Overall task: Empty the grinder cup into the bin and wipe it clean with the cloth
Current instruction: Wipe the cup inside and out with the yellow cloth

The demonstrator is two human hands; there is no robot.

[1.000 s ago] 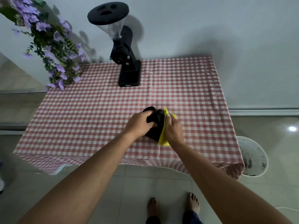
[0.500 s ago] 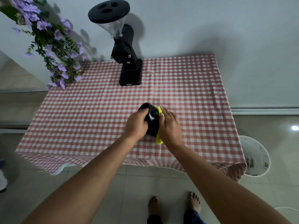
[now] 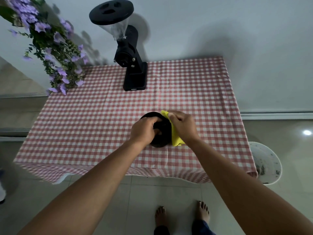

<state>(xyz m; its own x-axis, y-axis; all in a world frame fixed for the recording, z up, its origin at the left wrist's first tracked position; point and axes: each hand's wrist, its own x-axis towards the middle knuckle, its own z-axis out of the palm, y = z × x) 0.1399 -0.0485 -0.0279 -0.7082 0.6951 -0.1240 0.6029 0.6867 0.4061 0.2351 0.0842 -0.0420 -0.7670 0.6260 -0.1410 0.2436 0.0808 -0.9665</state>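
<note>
The black grinder cup (image 3: pixel 162 133) is held just above the checked tablecloth (image 3: pixel 94 119), near the table's front middle. My left hand (image 3: pixel 144 131) grips it from the left, fingers curled over its rim. My right hand (image 3: pixel 183 126) presses the yellow cloth (image 3: pixel 176 138) against the cup's right side; the cloth sticks out above my fingertips and below my palm. The white bin (image 3: pixel 267 161) stands on the floor beside the table's front right corner, with dark specks inside.
A black coffee grinder (image 3: pixel 131 65) with a clear hopper stands at the back middle of the table. Purple flowers (image 3: pixel 50 53) hang over the back left corner. A wall runs behind the table. My bare feet (image 3: pixel 183 216) are on the tiled floor below.
My right hand has slid the cloth up along the cup's right side, toward its far rim. The left hand has turned the cup slightly. The view has shifted a little.
</note>
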